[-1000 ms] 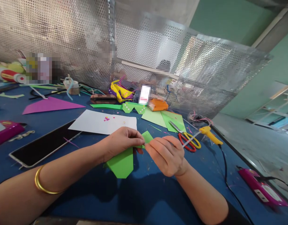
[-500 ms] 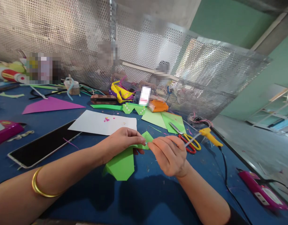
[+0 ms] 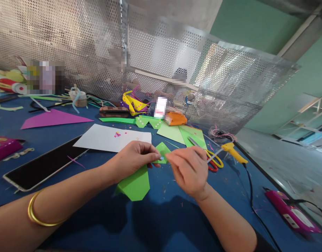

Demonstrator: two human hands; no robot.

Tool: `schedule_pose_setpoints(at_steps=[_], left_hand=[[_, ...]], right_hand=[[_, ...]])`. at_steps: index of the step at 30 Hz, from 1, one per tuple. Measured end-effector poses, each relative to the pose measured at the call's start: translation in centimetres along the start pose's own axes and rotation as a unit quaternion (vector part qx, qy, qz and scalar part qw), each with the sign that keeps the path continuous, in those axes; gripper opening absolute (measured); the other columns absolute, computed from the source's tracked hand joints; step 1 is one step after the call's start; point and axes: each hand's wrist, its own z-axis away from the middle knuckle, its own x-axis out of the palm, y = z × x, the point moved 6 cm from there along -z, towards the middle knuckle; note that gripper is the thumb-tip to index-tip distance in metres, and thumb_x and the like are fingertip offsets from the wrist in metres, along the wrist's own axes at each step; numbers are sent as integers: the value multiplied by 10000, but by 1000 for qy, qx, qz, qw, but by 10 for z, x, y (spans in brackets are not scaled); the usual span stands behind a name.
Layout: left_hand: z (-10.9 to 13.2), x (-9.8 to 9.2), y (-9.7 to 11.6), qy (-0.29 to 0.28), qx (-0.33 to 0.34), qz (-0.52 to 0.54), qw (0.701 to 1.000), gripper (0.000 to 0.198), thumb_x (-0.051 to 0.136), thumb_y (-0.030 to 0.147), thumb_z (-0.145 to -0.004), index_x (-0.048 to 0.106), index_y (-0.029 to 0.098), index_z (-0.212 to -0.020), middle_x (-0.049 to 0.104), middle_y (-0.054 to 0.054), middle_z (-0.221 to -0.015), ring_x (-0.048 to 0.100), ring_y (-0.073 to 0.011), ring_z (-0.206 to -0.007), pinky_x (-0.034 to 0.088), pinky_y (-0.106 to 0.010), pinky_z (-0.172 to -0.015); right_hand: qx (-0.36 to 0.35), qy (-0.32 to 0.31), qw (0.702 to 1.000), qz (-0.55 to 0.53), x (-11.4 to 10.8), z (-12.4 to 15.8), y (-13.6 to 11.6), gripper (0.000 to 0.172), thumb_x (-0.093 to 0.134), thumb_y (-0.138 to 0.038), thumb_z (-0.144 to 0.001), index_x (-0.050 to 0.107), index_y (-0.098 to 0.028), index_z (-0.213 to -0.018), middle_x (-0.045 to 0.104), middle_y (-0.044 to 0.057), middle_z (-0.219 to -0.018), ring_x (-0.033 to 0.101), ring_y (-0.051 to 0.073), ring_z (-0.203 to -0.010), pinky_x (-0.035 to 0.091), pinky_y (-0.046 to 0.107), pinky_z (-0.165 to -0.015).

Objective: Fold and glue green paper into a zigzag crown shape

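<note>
A folded green paper shape (image 3: 136, 183) lies on the blue table (image 3: 155, 220) in front of me. My left hand (image 3: 136, 157) pinches its upper part with closed fingers, a gold bangle (image 3: 36, 215) on the forearm. My right hand (image 3: 189, 169) is closed just to the right, its fingertips pinched at a tiny pale speck on the green tip (image 3: 163, 151). What the right fingers hold is too small to name.
Scissors with red and yellow handles (image 3: 212, 159) and a yellow-handled tool (image 3: 233, 149) with a black cord lie right of my hands. A white sheet (image 3: 108, 138), a dark tablet (image 3: 42, 164), a purple triangle (image 3: 53, 118), green paper pieces (image 3: 184, 134) and pink devices (image 3: 292, 211) surround them. Perforated metal screens stand behind.
My right hand has shifted slightly up, its fingertips staying at the green tip. The paper has hardly moved. The camera has tilted a little.
</note>
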Motion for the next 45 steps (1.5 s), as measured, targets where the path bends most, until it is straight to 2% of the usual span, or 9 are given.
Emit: schedule_pose_setpoints(at_steps=[4,9,15,26,29,32,37,41,45], left_hand=[[2,-2,8,25,47,-54,997,181,677,340,-778,665,167,-726,662,15,-679,671,-146,-700,509,-261,-692],[6,-1,14,35,76,-126,988,192,632,345,-816,676,166,-761,683,-1,-701,652,-149,-709,481,-256,-669],[8,1,13,35,89,-184,978,188,613,344,-824,679,175,-775,697,-9,-724,623,-158,-715,458,-269,-665],[8,1,14,38,98,-203,974,173,603,330,-832,681,182,-786,699,1,-736,624,-156,-724,458,-265,-670],[8,1,13,42,97,-197,975,182,606,337,-831,685,180,-784,698,-1,-730,626,-155,-716,461,-265,-666],[7,0,11,49,78,-179,979,217,613,370,-829,693,174,-783,700,-12,-720,640,-163,-715,473,-268,-664],[5,1,7,31,32,-84,995,307,625,453,-806,702,163,-742,716,-36,-750,664,-170,-731,506,-271,-677],[4,1,6,23,11,-49,998,276,702,433,-734,705,160,-697,703,-30,-695,636,-160,-689,497,-265,-661],[3,1,3,13,12,-32,999,223,731,383,-706,701,166,-664,659,-3,-611,582,-129,-606,469,-248,-618]], right_hand=[[242,-23,957,-157,7,2,26,64,626,-171,-877,654,-229,-873,670,15,-855,626,172,-844,456,348,-792],[378,-92,876,-285,22,9,34,70,661,-217,-830,660,-229,-762,602,6,-817,585,172,-817,465,336,-773],[409,-113,849,-314,27,12,33,80,678,-232,-805,640,-232,-735,563,6,-831,551,176,-833,450,344,-797],[389,-133,867,-282,31,13,30,69,682,-222,-820,645,-219,-762,537,17,-898,556,184,-904,433,360,-846],[370,-131,879,-270,29,12,27,85,668,-217,-833,633,-214,-756,549,16,-888,565,181,-893,443,356,-827],[312,-104,920,-211,21,7,23,72,648,-215,-853,631,-214,-783,569,27,-892,579,186,-891,444,361,-806],[78,-21,997,20,-2,-5,0,93,659,-147,-841,656,-240,-849,652,29,-866,605,177,-810,404,372,-778],[-122,-6,986,115,-5,0,-24,205,659,-85,-830,680,-276,-900,728,-24,-865,658,149,-801,409,353,-783],[-143,-23,983,110,-3,9,-23,199,641,-154,-870,679,-328,-960,756,-72,-872,697,143,-758,438,345,-704]])
